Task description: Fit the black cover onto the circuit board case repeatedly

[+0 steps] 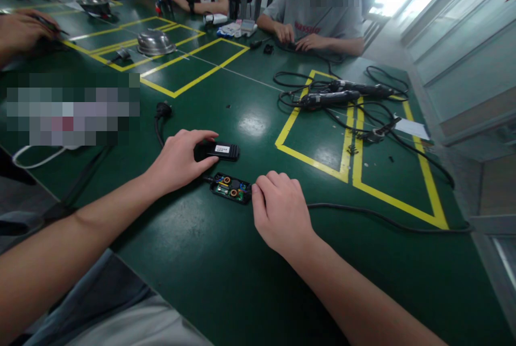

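Observation:
A black plastic cover [230, 152] with a white printed label and a ribbed end lies in the fingers of my left hand [177, 160]. Thumb and forefinger curve around its left end. Just in front of it, the open black case [229, 187] rests on the table, showing a green circuit board with copper coils and coloured wires. My right hand [282, 209] is closed at the case's right end, where the black cord [363, 207] comes out; the exact grip is hidden. Another cord leaves the case's left end, passing under my left hand.
A black plug [163, 110] lies beyond my left hand. Electric screwdrivers [330, 99] with tangled cords and small screws [353, 149] sit at the right within yellow tape. A metal bowl [155, 42] stands farther left. Several people work around the green table [181, 265].

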Available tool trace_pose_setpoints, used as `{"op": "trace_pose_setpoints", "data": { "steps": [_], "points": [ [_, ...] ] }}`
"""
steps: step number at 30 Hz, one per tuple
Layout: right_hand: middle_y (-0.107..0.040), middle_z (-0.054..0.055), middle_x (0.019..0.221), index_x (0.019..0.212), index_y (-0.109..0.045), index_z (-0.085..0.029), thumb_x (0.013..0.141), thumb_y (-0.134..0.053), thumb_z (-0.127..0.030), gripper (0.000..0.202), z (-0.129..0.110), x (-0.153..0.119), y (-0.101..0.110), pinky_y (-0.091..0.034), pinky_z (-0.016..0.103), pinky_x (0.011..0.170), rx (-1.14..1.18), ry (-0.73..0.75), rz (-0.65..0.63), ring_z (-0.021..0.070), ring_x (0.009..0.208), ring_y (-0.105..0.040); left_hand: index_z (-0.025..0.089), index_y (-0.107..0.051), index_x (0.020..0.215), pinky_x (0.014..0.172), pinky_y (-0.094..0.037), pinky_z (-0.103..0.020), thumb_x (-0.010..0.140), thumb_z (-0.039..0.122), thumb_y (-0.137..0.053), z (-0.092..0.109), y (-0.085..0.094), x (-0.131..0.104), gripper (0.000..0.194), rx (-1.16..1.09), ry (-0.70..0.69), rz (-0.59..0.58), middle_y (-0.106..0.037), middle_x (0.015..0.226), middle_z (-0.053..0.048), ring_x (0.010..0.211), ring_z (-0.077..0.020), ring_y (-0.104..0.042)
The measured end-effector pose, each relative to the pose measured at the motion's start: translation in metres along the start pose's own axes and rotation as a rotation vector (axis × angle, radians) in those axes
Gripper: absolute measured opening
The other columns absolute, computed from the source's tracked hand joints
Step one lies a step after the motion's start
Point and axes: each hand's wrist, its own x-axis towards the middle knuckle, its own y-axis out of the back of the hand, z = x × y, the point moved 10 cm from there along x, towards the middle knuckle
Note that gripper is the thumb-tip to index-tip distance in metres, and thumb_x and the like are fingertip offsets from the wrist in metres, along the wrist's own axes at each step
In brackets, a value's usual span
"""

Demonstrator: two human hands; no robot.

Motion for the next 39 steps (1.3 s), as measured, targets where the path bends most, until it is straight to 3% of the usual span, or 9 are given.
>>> {"op": "trace_pose_setpoints", "data": {
  "steps": [5, 12, 20, 25, 27, 33, 39],
  "points": [
    [-0.064, 0.006, 0.087, 0.084, -0.062, -0.022, 0.109, -0.043, -0.022, 0.032, 0.000, 0.000, 0.000, -0.032, 0.039, 0.076, 0.005, 0.003, -0.006, 0.0234, 0.082, -0.053, 0.025, -0.076, 0.133, 0.096, -0.057, -0.049, 0.099, 0.050, -0.068, 0.003, 0.003, 0.001, 0.043, 0.000, -0.024, -0.026, -0.077, 0.124, -0.011, 0.109, -0.0312, -0.069],
    [-0.062, 0.006, 0.084, 0.085, -0.061, -0.022, 0.109, -0.041, -0.019, 0.031, -0.003, -0.001, 0.000, -0.030, 0.039, 0.076, -0.043, 0.043, 0.018, 0.0235, 0.080, -0.053, 0.027, -0.079, 0.129, 0.101, -0.058, -0.042, 0.098, 0.058, -0.068, 0.027, 0.014, -0.014, 0.045, -0.263, -0.212, -0.065, -0.076, 0.123, -0.009, 0.111, -0.0271, -0.069],
    [-0.066, 0.007, 0.085, 0.091, -0.064, -0.022, 0.110, -0.037, -0.022, 0.034, 0.001, -0.002, 0.005, -0.034, 0.038, 0.075, 0.073, 0.006, 0.036, 0.0233, 0.078, -0.056, 0.025, -0.079, 0.125, 0.097, -0.058, -0.038, 0.098, 0.041, -0.072, 0.061, 0.003, -0.024, 0.031, -0.250, -0.399, -0.208, -0.077, 0.117, -0.010, 0.106, -0.0251, -0.069],
    [-0.073, 0.010, 0.102, 0.125, -0.068, -0.017, 0.107, -0.048, -0.035, 0.032, -0.006, -0.004, 0.007, -0.041, 0.039, 0.080, 0.199, 0.065, 0.012, 0.0251, 0.088, -0.063, 0.025, -0.078, 0.125, 0.095, -0.057, -0.037, 0.098, 0.040, -0.072, 0.060, 0.003, -0.025, 0.031, -0.258, -0.423, -0.205, -0.077, 0.116, -0.009, 0.106, -0.0246, -0.068],
    [-0.073, 0.012, 0.111, 0.130, -0.067, -0.016, 0.104, -0.058, -0.040, 0.036, -0.012, -0.005, 0.004, -0.044, 0.041, 0.083, 0.200, 0.106, -0.030, 0.0268, 0.094, -0.064, 0.025, -0.077, 0.126, 0.096, -0.057, -0.037, 0.099, 0.042, -0.071, 0.059, 0.002, -0.026, 0.032, -0.271, -0.425, -0.212, -0.076, 0.117, -0.009, 0.106, -0.0246, -0.067],
    [-0.073, 0.011, 0.118, 0.115, -0.071, -0.020, 0.104, -0.065, -0.034, 0.019, -0.012, -0.003, 0.001, -0.047, 0.040, 0.083, 0.184, 0.091, -0.055, 0.0263, 0.100, -0.065, 0.024, -0.077, 0.126, 0.100, -0.057, -0.039, 0.099, 0.039, -0.072, 0.062, -0.001, -0.027, 0.031, -0.291, -0.402, -0.272, -0.076, 0.120, -0.010, 0.110, -0.0255, -0.067],
    [-0.074, 0.011, 0.120, 0.115, -0.071, -0.020, 0.104, -0.068, -0.034, 0.018, -0.013, -0.004, -0.001, -0.048, 0.041, 0.086, 0.178, 0.105, -0.043, 0.0266, 0.101, -0.065, 0.023, -0.074, 0.132, 0.100, -0.057, -0.039, 0.101, 0.037, -0.075, 0.063, -0.001, -0.030, 0.034, -0.346, -0.432, -0.279, -0.078, 0.120, -0.009, 0.111, -0.0246, -0.069]
  ]
}}
